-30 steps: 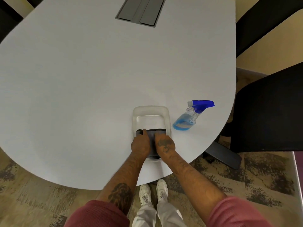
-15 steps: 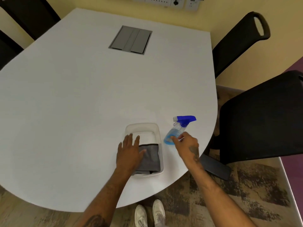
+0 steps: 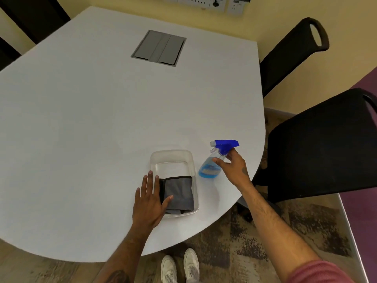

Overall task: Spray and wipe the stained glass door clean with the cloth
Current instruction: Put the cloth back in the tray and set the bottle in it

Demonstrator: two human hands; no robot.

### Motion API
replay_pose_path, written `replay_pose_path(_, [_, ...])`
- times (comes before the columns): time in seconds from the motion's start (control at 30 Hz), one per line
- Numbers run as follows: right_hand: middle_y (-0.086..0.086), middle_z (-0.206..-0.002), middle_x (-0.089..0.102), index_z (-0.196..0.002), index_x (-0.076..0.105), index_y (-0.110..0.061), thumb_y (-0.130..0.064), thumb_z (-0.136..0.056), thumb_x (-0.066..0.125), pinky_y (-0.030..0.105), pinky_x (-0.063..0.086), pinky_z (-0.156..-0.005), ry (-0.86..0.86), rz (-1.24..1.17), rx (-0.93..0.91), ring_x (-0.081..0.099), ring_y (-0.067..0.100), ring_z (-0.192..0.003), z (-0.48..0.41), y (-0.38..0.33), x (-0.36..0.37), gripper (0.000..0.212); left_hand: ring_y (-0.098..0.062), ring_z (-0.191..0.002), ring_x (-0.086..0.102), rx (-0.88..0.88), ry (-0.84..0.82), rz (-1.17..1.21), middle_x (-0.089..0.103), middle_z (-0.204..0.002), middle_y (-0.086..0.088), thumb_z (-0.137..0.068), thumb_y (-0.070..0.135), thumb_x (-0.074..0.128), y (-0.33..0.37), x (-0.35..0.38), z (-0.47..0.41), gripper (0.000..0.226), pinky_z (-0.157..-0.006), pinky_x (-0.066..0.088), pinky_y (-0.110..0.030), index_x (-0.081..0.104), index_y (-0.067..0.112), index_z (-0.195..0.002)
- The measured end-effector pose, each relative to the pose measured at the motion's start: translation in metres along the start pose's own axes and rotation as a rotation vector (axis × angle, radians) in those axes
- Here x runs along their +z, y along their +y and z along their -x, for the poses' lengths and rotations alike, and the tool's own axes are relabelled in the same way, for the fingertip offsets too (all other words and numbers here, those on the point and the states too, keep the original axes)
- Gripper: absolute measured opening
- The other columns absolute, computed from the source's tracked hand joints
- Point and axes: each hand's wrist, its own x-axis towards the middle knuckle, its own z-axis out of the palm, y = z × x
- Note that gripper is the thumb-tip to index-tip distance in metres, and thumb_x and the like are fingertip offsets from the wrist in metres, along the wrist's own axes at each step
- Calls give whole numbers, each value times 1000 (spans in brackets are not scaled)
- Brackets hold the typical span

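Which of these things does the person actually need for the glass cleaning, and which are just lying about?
For the job:
- spray bottle, which the right hand is reaching around
- grey cloth, in the clear tub, under the left hand

Just there:
- white table
- grey hatch set in it
- black chairs
- wall sockets

The glass door is not in view.

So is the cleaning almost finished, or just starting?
Just starting. Nothing looks sprayed or wiped, and no glass door is in view. The gray cloth lies folded in the clear tub with the left hand spread flat across its edge. The right hand is reaching around the neck of the spray bottle, which stands on the table. Picking up, spraying and wiping are all left.
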Motion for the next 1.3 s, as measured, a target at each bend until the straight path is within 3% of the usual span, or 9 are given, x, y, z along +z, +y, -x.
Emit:
replay_pose_path(0.2, [5,-126,65,-126,55,-15,-22,-92,71,24,44,-89,55,41,-17,58,20,-118,-3,-11,-3,39,-23,-158,-10,-38,-21,-27,-30,-162,0,-87,81,11,0,3,0,100,-127,10,-48,-3,17,-163])
replay_pose_path(0.3, [-3,-113,65,-117,55,-24,-27,-90,72,8,41,-77,79,33,-111,61,11,-104,-2,-39,-9,32,-24,-158,-9,-38,-12,-22,-28,-163,0,-88,81,13,0,4,1,98,-126,9,-49,-1,18,-163])
replay_pose_path(0.37, [-12,-106,65,-115,54,-28,-30,-89,72,6,40,-75,80,23,-171,62,-1,-96,1,-62,-10,32,-24,-158,-10,-42,-8,-27,-30,-162,0,-90,80,18,-1,6,2,97,-126,7,-49,-3,19,-163])
replay_pose_path(0.47, [-20,-103,61,-116,51,-28,-31,-89,72,10,43,-78,79,25,-251,62,-3,-97,4,-90,-4,34,-25,-158,-9,-47,9,-16,-29,-163,1,-92,80,24,-2,8,1,97,-126,7,-50,-6,20,-162])
replay_pose_path(0.6, [-1,-112,65,-118,52,-22,-31,-90,72,25,49,-88,30,57,-312,62,16,-103,10,-105,17,36,-25,-158,-10,-51,15,-11,-29,-163,1,-91,81,24,-4,12,0,98,-126,4,-49,-10,21,-161])
replay_pose_path(0.73, [-1,-115,65,-122,54,-15,-31,-90,72,31,52,-93,-51,88,-295,63,20,-108,16,-107,50,40,-23,-157,-16,-66,19,10,-32,-163,2,-87,84,18,-4,16,-2,101,-125,-3,-48,-16,24,-160])
replay_pose_path(0.97, [-9,-111,60,-124,52,-18,-36,-90,70,8,43,-75,-109,130,-301,58,9,-96,9,-115,93,42,-23,-158,-13,-111,45,20,-33,-161,6,-84,86,10,-3,19,-3,100,-122,-6,-47,-18,26,-159])
replay_pose_path(1.13, [7,-130,63,-131,50,-12,-32,-91,70,39,51,-100,-161,100,-206,61,22,-113,12,-104,104,48,-24,-158,-11,-131,37,8,-33,-162,5,-79,89,-1,-2,20,-3,105,-121,-5,-47,-12,24,-162])
replay_pose_path(1.3, [6,-128,64,-128,52,-13,-32,-91,71,36,51,-99,-206,106,-175,63,25,-115,13,-94,121,46,-24,-158,-14,-131,20,-7,-33,-163,4,-78,88,-5,-3,21,-3,105,-122,-5,-47,-14,25,-161])
